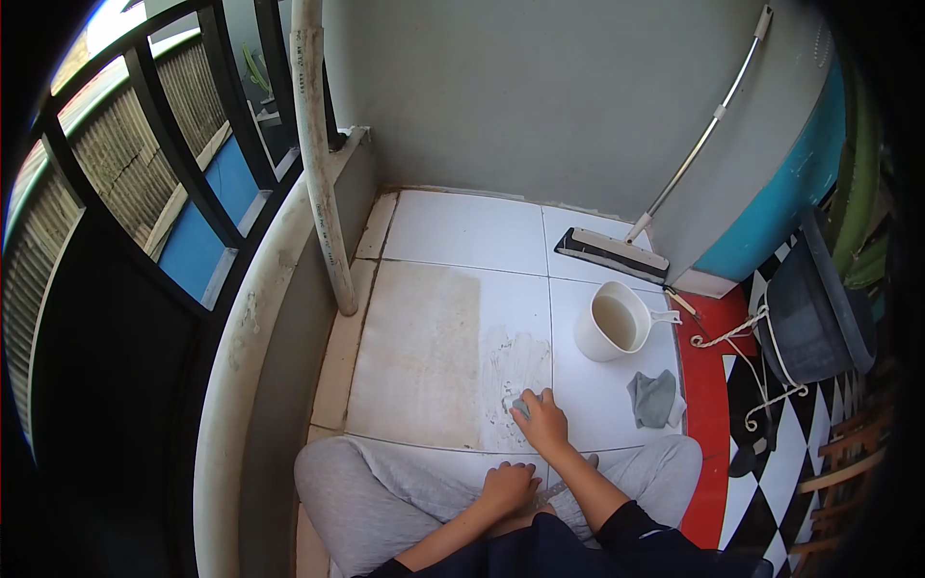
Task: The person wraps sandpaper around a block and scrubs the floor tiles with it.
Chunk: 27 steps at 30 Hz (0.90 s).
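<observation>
My right hand is closed around a small grey-blue pad, mostly covered by the fingers, and presses it on a white floor tile. Wet, whitish smears lie on the tile just ahead of it. To their left, a large part of the same tile has a beige-brown stain. My left hand rests low between my crossed legs, fingers loosely bent and apart, holding nothing visible. A white dipper with cloudy water stands right of the smears. Closer to my right knee lies a crumpled grey cloth.
A floor squeegee leans in the back right corner. On the right, a dark plant pot stands beyond a red tile strip. At the left are a low wall, an upright pipe and a black railing.
</observation>
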Tool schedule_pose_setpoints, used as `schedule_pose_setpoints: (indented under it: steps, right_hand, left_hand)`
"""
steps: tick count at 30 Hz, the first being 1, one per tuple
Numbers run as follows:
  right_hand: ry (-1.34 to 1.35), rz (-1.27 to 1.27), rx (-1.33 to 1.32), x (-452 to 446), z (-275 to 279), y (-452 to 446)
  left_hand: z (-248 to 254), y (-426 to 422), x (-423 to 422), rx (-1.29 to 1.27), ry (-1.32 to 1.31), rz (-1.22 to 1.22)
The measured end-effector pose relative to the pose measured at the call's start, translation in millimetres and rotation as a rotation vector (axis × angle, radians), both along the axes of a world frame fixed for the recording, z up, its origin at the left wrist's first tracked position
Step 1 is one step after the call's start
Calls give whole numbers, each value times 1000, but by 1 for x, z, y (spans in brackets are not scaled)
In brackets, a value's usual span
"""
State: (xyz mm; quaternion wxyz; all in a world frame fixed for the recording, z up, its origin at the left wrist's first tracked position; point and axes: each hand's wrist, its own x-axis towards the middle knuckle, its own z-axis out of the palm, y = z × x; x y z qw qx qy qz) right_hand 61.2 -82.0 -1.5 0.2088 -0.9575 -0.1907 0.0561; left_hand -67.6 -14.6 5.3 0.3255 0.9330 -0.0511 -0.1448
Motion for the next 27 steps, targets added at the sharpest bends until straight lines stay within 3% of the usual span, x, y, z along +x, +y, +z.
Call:
schedule_pose_setpoints:
  steps: [4,9,17,19,27]
  right_hand:
    - [-96,-107,31,49,-8,24]
    - [81,-204,1,112,-5,53]
    - [94,-8,-51,-2,8,13]
    - [-10,-21,-9,-19,5,7]
    - [-122,-177,28,80,-4,57]
  left_hand:
    - [-8,-4,-1,-28,16,-3]
    - [-7,3,4,-23,26,7]
    - [1,2,-3,55,134,-22]
    - [1,-2,-4,119,123,-21]
    - [-3,3,0,111,160,-36]
